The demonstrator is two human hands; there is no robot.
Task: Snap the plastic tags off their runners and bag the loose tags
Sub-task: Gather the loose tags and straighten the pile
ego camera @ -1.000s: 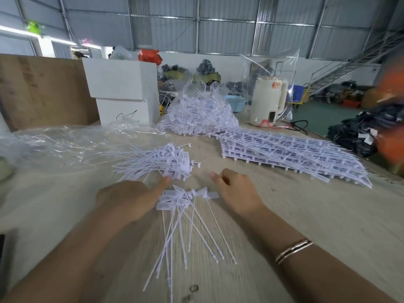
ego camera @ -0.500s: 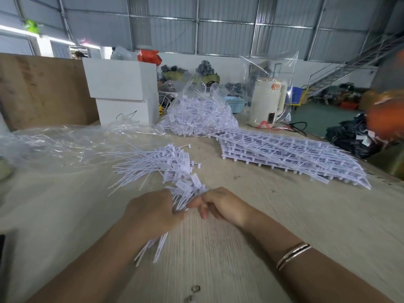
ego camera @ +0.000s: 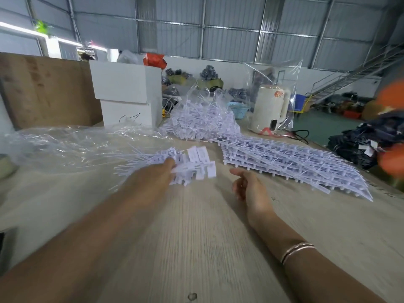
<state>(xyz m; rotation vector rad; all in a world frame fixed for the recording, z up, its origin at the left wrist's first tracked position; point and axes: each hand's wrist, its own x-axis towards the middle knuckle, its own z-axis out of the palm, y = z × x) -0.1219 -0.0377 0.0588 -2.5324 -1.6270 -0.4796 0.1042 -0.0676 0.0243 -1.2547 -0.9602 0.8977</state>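
- Since half a second ago, the left hand (ego camera: pixel 150 182) is reaching up and away toward the centre of the frame, carrying its bundle of white plastic tags (ego camera: pixel 192 166) to the heap of loose white tags (ego camera: pixel 150 158) at centre left, while the right hand (ego camera: pixel 249 189) is letting go and drifting to the right.
- Left grip is lying against the bundle, but its fingers are hidden behind the back of the hand and blurred, so I cannot tell whether they are clamped on the tags or just pressing them.
- Right grip is hanging apart, fingers loosely curled and thumb pointing left, holding nothing, just above the pale wood-grain worktop (ego camera: pixel 196 248).
- Flat white grids of tags on their runners (ego camera: pixel 284 162) are sitting stacked at centre right of the frame, well apart from both hands.
- Crumpled clear plastic bag (ego camera: pixel 65 145) is spreading over the worktop at middle left, its edge just beside the loose heap.
- Second clear bag stuffed with white tags (ego camera: pixel 201 121) is standing at upper centre, behind the grids.
- Two stacked white boxes (ego camera: pixel 126 97) are sitting at upper left of centre, and a cream kettle-shaped appliance under clear plastic (ego camera: pixel 269 110) is standing at upper right of centre.
- Thin metal bangles (ego camera: pixel 297 251) are circling the right wrist at lower right.
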